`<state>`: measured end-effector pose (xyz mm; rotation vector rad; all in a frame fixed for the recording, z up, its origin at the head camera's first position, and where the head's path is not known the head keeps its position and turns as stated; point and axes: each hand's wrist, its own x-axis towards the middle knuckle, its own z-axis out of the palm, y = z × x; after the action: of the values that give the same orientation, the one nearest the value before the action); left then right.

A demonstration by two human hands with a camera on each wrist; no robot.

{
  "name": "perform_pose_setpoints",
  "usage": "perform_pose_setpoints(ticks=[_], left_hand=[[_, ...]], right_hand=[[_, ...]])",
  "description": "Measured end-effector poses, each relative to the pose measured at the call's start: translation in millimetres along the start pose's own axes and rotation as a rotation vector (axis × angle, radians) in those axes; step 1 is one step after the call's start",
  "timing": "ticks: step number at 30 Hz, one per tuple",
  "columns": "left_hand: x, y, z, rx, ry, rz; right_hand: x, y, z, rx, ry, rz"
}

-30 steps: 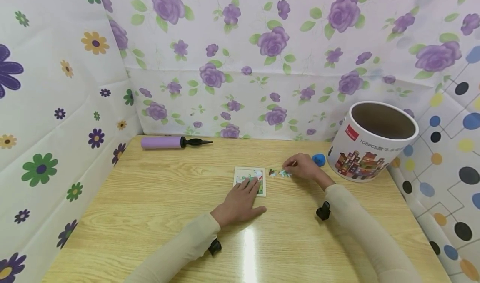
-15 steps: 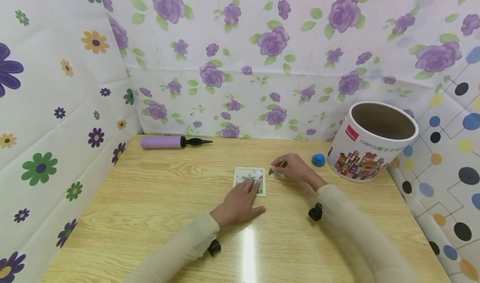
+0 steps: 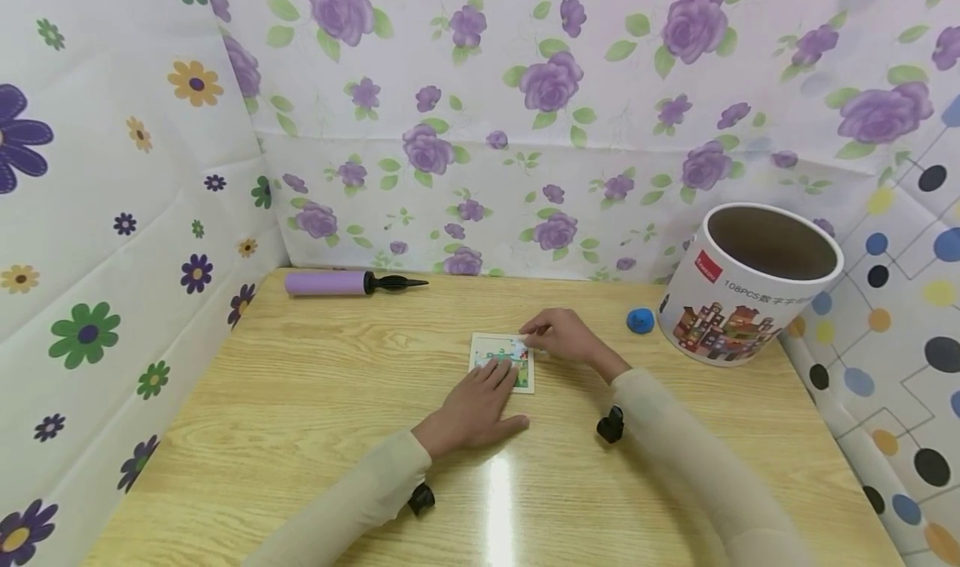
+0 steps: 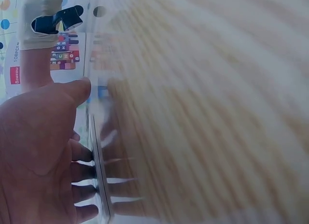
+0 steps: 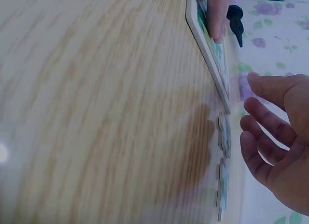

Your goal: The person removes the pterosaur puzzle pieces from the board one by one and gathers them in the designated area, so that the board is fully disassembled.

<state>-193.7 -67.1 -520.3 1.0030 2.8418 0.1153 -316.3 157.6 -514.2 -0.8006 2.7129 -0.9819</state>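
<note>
My left hand (image 3: 480, 408) lies with its fingers spread over a small square jigsaw puzzle in a pale frame (image 3: 480, 342), covering much of its picture. In the left wrist view, the fingertips of my left hand (image 4: 43, 142) meet the thin board's edge. At the puzzle's upper right corner, my right hand (image 3: 566, 338) hovers with thumb and forefinger forward. The right wrist view shows that right hand (image 5: 285, 137) loosely curved, a gap between thumb and forefinger and nothing visible there. Below those fingers, loose puzzle pieces (image 5: 224, 137) lie on the table, beside the frame.
A large white bucket (image 3: 697, 317) with a printed building-block picture stands at the right. Beside it sits a small blue lump (image 3: 641, 321). A purple hand pump (image 3: 330, 283) with a black nozzle lies at the back left. Patterned cloth (image 3: 420, 200) encloses the wooden table (image 3: 337, 367).
My right hand has moved left from the loose pieces to the puzzle's upper right corner; in the head view it now covers those pieces. My left hand has stayed on the puzzle.
</note>
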Motion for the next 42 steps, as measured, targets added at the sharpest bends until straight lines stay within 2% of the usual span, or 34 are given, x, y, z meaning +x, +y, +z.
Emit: perform_pose_setpoints(ticks=[5, 13, 21, 27, 35, 42], left_hand=[[-2.3, -0.6, -1.4, -0.025, 0.011, 0.012], [-2.7, 0.3, -1.5, 0.005, -0.001, 0.016], [-2.8, -0.5, -0.7, 0.008, 0.023, 0.027], [-3.3, -0.2, -1.3, 0.023, 0.032, 0.035], [-3.2, 0.1, -2.2, 0.040, 0.027, 0.035], [-2.8, 0.2, -2.4, 0.043, 0.023, 0.029]], right_hand=[[2.5, -4.1, 4.3, 0.000, -0.008, -0.021], [9.1, -6.8, 10.3, -0.044, -0.034, -0.062], [14.3, -3.5, 14.8, -0.084, -0.087, -0.093], [14.8, -6.3, 17.6, -0.120, -0.082, -0.136], [14.6, -8.3, 18.8, -0.124, -0.066, -0.092], [12.2, -14.1, 14.6, -0.058, -0.037, -0.020]])
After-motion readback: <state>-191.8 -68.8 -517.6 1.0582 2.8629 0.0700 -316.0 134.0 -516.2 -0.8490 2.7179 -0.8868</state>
